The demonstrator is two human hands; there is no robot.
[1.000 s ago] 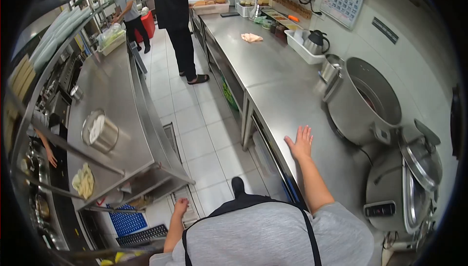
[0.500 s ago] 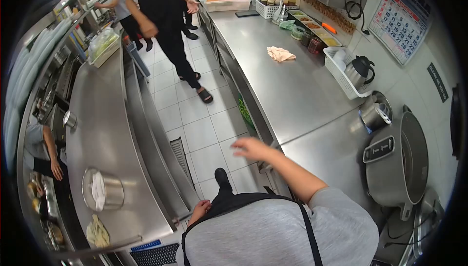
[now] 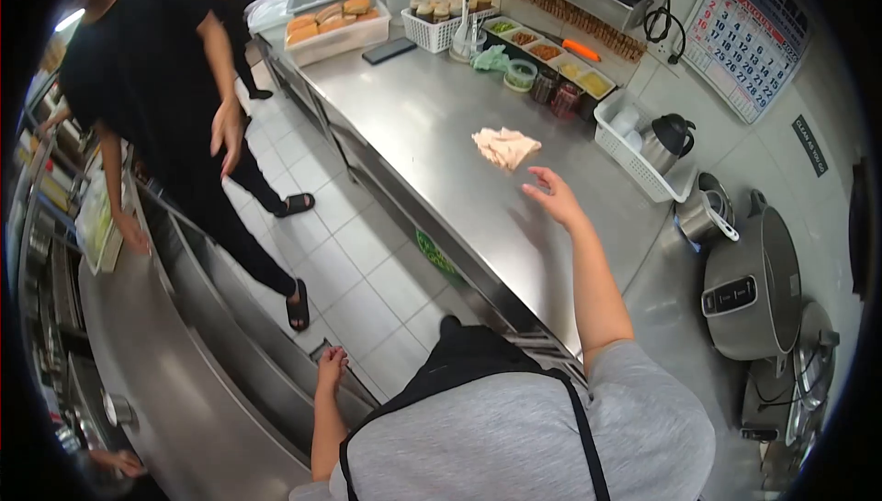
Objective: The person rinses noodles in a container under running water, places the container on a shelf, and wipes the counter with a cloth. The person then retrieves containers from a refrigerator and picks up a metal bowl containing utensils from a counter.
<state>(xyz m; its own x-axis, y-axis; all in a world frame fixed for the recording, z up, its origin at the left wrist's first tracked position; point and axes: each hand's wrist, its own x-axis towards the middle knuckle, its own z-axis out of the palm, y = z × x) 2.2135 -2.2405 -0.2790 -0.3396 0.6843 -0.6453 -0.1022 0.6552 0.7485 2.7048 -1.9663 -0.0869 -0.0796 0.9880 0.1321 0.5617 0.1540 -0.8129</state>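
Note:
A crumpled peach cloth point(image 3: 505, 148) lies on the steel counter point(image 3: 404, 124). Just beside it, on the near side, my right hand point(image 3: 555, 196) reaches over the counter with its fingers apart and nothing in them; a small gap separates it from the cloth. My left hand point(image 3: 332, 368) hangs low over the floor near the left counter, its fingers curled together. Whether something small is inside it cannot be made out.
A person in black point(image 3: 156, 69) stands in the aisle at left. Buns in a tub point(image 3: 340, 40), a bottle basket point(image 3: 441, 31), ingredient trays point(image 3: 549, 53), a white basket with a jug point(image 3: 643, 166) and a large cooker point(image 3: 749, 290) line the right counter.
My right hand has left the near counter, crossed the aisle edge and come close to the cloth. The view has moved forward along the counter. The person in black is nearer and leans left.

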